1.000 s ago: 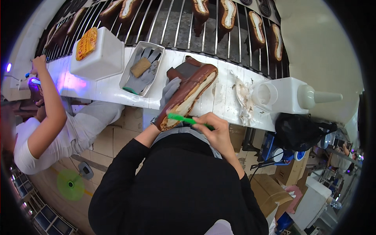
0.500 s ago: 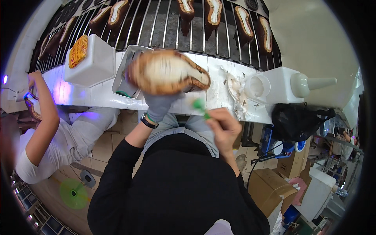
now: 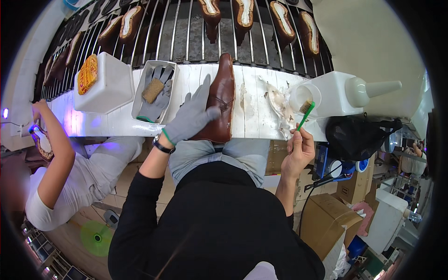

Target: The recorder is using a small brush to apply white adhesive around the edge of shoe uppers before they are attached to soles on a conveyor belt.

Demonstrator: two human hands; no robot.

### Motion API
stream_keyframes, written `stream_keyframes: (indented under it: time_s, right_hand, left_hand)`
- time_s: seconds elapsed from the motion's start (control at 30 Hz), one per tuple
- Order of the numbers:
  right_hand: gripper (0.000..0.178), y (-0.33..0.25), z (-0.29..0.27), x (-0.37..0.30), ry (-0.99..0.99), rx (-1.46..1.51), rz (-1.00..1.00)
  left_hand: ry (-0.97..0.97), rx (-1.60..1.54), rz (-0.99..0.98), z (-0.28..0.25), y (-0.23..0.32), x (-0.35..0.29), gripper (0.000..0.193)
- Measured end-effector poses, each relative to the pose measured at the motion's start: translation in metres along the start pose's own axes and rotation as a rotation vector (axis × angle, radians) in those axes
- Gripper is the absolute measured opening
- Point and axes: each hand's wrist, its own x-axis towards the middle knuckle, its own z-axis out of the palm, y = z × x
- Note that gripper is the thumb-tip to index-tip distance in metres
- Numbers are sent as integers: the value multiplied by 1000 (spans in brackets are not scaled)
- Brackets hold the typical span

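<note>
A brown leather shoe upper (image 3: 222, 100) lies on the white bench (image 3: 254, 126), its toe end at the near edge and its sole out of sight. Against its left side rests my left hand (image 3: 193, 114) in a grey glove, fingers stretched out and thumb reaching over the leather. Bare, my right hand (image 3: 298, 151) pinches the handle of a small green brush (image 3: 306, 114). The brush's bristles are at a round translucent cup (image 3: 298, 97), beside a white squeeze bottle (image 3: 333, 95) lying on its side. Whether they touch the cup's contents cannot be told.
Beyond the bench, a rack of metal rods (image 3: 182, 32) carries several upturned shoes (image 3: 282, 23). An open box (image 3: 135, 105) with grey gloves and a tan block, and a white container (image 3: 109, 88), stand left. A co-worker (image 3: 51, 154) sits there. A black bag (image 3: 359, 140) hangs right.
The shoe has gone from raised, underside showing, to lying on the bench. My left hand has opened beside it. My right hand has carried the brush rightward to the cup.
</note>
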Motion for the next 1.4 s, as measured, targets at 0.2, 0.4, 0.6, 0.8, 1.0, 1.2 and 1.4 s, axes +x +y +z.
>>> stream_keyframes:
  time_s: [0.2, 0.4, 0.6, 0.8, 1.0, 1.2, 1.4]
  right_hand:
    - [16, 4, 16, 3, -7, 24, 60]
    - [18, -2, 36, 8, -57, 44, 68]
    - [15, -8, 39, 16, -22, 85, 86]
    - [13, -19, 33, 28, 9, 95, 57]
    - [16, -30, 28, 35, 26, 105, -8]
    - [14, -24, 29, 29, 34, 129, -7]
    - [12, -12, 31, 22, 30, 91, 100]
  left_hand:
    - [-12, 740, 69, 16, 5, -36, 124]
    - [82, 631, 242, 13, -2, -22, 114]
    - [116, -103, 153, -8, 19, -18, 105]
    - [75, -1275, -149, -54, 32, -34, 64]
    - [330, -989, 0, -112, 18, 24, 50]
    - [478, -475, -112, -175, -110, 135, 51]
    - [761, 504, -574, -158, -159, 145, 89]
